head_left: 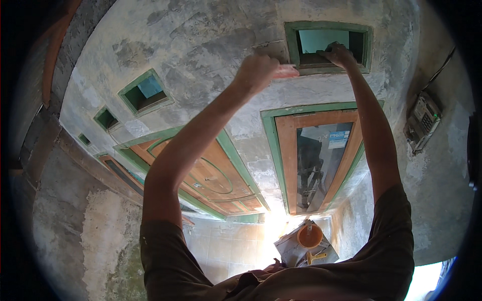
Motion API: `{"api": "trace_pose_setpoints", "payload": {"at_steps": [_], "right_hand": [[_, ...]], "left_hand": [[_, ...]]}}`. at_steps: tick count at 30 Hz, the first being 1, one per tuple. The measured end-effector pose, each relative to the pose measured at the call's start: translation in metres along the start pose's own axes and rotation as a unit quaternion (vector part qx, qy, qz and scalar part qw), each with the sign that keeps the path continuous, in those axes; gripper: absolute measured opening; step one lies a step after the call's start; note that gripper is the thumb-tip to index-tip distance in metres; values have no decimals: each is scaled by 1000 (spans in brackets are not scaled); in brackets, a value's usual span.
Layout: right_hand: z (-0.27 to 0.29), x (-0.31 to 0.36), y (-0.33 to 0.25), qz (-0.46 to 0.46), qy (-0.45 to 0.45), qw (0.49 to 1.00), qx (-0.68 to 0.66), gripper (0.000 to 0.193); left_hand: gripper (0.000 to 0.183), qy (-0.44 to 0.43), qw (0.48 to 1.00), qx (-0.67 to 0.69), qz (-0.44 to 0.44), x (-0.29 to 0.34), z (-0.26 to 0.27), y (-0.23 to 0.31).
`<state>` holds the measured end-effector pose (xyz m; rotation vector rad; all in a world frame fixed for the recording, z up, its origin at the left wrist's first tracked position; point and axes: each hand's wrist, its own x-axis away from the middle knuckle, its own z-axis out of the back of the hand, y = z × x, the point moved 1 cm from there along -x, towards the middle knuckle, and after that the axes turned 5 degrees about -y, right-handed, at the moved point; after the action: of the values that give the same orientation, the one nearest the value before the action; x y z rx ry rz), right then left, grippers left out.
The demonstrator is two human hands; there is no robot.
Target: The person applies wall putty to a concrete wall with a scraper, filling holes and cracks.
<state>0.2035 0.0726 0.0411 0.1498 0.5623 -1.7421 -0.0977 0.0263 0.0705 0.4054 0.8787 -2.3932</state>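
Both my arms reach up along a rough, patchy plastered wall (201, 65). My left hand (256, 73) is closed on a flat pinkish-red piece with a pale edge (286, 71). That piece points right, against the wall near the lower left corner of a small green-framed opening (292, 42). Its exact kind is not clear, and my fist hides the rest of it. My right hand (339, 55) is at the opening's lower edge, its bent fingers hooked over the sill (314, 64).
Below are a wooden door (211, 175) and a glazed door (286, 150), both green-framed. Smaller openings (145, 93) sit left. A telephone-like keypad device (424, 120) hangs right. Beneath me, an orange bucket (310, 235) and a yellow-handled tool (316, 257) rest on a board (286, 249).
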Motion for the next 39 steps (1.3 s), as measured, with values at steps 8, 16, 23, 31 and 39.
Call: {"api": "trace_pose_setpoints", "payload": {"at_steps": [8, 16, 23, 31, 39], "right_hand": [[1, 2, 3, 6, 19, 1000, -17, 59], [-2, -6, 8, -10, 19, 1000, -10, 57], [-2, 1, 5, 10, 16, 1000, -15, 57], [-7, -4, 8, 5, 23, 1000, -2, 59], [1, 3, 3, 6, 33, 999, -12, 58]], "left_hand": [[8, 128, 974, -188, 5, -34, 102, -40], [20, 184, 964, -190, -20, -25, 61, -29], [35, 125, 975, -183, 11, -14, 28, -6], [30, 59, 985, -163, -12, 20, -8, 36], [15, 231, 972, -32, 8, 5, 48, -14]]}}
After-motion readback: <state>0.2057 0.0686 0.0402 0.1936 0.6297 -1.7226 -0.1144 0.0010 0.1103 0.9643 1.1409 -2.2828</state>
